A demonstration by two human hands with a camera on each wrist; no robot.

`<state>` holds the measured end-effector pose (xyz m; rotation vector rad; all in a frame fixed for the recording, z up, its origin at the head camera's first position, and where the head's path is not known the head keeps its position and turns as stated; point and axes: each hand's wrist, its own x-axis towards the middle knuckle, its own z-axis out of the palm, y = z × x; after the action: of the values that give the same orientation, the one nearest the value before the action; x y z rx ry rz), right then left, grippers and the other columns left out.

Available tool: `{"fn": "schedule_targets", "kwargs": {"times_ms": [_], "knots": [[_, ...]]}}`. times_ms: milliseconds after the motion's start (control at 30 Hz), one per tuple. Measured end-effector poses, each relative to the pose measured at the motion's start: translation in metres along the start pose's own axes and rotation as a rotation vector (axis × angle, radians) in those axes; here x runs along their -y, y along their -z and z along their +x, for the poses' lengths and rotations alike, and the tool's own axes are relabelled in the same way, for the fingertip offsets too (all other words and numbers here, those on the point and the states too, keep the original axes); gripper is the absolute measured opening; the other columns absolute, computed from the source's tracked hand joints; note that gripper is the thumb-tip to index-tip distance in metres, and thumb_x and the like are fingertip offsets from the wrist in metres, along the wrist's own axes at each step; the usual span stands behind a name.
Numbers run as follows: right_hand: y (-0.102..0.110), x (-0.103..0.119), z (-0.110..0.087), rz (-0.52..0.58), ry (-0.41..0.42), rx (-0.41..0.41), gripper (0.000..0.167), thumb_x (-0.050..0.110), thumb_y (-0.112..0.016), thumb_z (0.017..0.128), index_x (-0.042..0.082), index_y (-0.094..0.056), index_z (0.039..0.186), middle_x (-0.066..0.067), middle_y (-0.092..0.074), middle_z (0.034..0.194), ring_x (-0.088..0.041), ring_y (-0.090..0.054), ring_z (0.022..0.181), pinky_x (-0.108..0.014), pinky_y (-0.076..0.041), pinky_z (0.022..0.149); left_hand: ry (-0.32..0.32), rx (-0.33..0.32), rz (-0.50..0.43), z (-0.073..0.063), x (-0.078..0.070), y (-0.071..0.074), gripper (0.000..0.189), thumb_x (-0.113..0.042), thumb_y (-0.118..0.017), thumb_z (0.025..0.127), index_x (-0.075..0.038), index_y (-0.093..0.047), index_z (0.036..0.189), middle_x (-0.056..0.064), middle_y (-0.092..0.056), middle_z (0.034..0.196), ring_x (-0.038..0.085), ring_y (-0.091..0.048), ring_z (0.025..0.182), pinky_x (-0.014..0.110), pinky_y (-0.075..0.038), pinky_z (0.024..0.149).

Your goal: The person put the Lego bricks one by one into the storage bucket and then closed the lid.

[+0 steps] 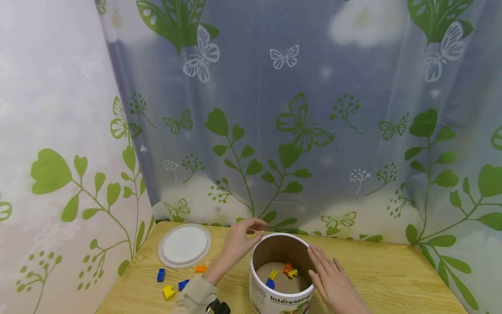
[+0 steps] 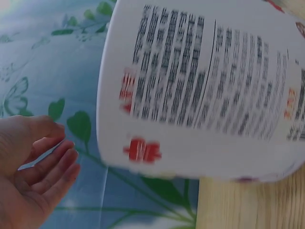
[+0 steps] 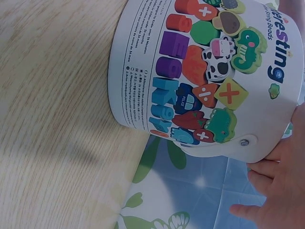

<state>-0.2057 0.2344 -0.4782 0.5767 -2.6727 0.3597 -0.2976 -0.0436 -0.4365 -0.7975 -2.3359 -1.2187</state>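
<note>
Eight toy bricks in sight, and it's four and four! To the left hand's left, around its forearm, lie two blue plastic bricks (image 1: 161,274), one yellow plastic brick (image 1: 168,292) and one orange plastic brick (image 1: 201,269). The other four sit between the hands, down in the one white cylindrical bucket with a printed wall (image 1: 282,301): two yellow bricks (image 1: 273,274), one blue brick (image 1: 270,284) and what looks like one orange brick (image 1: 288,267).

One round white lid (image 1: 184,244) lies flat on the pale wooden table (image 1: 376,270), left of the left hand. Beyond both hands hangs a blue-grey curtain with green leaves and butterflies (image 1: 259,131). The bucket's wall stands between the two hands.

And the hands! The left hand (image 1: 243,237) hovers by the bucket's far left side, fingers loosely bent, thumb and fingertips apart, a black watch (image 1: 218,307) at its wrist. The right hand (image 1: 333,281) has its fingers straight, laid along the bucket's right rim.
</note>
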Motion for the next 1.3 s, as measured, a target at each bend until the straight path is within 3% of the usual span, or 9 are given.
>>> {"fn": "schedule_targets", "kwargs": {"times_ms": [233, 533, 700, 1000, 1300], "knots": [[0.0, 0.0, 0.0, 0.008, 0.004, -0.007, 0.051, 0.026, -0.052, 0.106, 0.004, -0.045, 0.152, -0.012, -0.045, 0.156, -0.032, -0.042, 0.143, -0.064, -0.041, 0.107, 0.066, -0.063, 0.042, -0.011, 0.025, 0.017, 0.02, -0.004, -0.073, 0.091, -0.002, -0.072, 0.111, 0.012, -0.074, 0.106, 0.027, -0.071, 0.095, 0.044, -0.061, 0.083], [-0.002, -0.002, -0.001, -0.005, 0.015, -0.021, 0.051, 0.028, -0.052, 0.106, 0.005, -0.045, 0.152, -0.011, -0.045, 0.156, -0.031, -0.043, 0.142, -0.064, -0.042, 0.106, 0.141, -0.055, 0.096, -0.028, 0.059, 0.021, 0.02, -0.004, -0.075, 0.09, -0.002, -0.072, 0.109, 0.013, -0.074, 0.105, 0.031, -0.071, 0.095, 0.044, -0.061, 0.081], [-0.002, -0.002, -0.001, -0.002, 0.013, -0.028, 0.052, 0.028, -0.052, 0.106, 0.005, -0.045, 0.152, -0.011, -0.045, 0.156, -0.032, -0.044, 0.142, -0.064, -0.042, 0.106, 0.171, -0.002, 0.147, -0.039, 0.077, 0.02, 0.022, -0.003, -0.077, 0.087, -0.003, -0.073, 0.109, 0.013, -0.073, 0.105, 0.032, -0.07, 0.094, 0.047, -0.061, 0.08], [-0.001, -0.002, 0.0, -0.002, 0.015, -0.013, 0.052, 0.027, -0.052, 0.106, 0.005, -0.044, 0.152, -0.011, -0.044, 0.157, -0.031, -0.042, 0.143, -0.064, -0.041, 0.107, 0.246, 0.15, 0.21, -0.054, 0.108, 0.02, 0.023, -0.002, -0.08, 0.084, 0.001, -0.072, 0.106, 0.017, -0.072, 0.103, 0.036, -0.068, 0.093, 0.047, -0.059, 0.078], [-0.001, -0.001, 0.0, 0.013, -0.008, -0.004, 0.052, 0.026, -0.053, 0.106, 0.004, -0.044, 0.152, -0.011, -0.044, 0.157, -0.032, -0.042, 0.143, -0.064, -0.039, 0.109, 0.32, 0.27, 0.268, -0.064, 0.116, 0.022, 0.024, -0.004, -0.085, 0.079, 0.001, -0.072, 0.099, 0.013, -0.072, 0.094, 0.031, -0.069, 0.086, 0.043, -0.059, 0.075]]}}
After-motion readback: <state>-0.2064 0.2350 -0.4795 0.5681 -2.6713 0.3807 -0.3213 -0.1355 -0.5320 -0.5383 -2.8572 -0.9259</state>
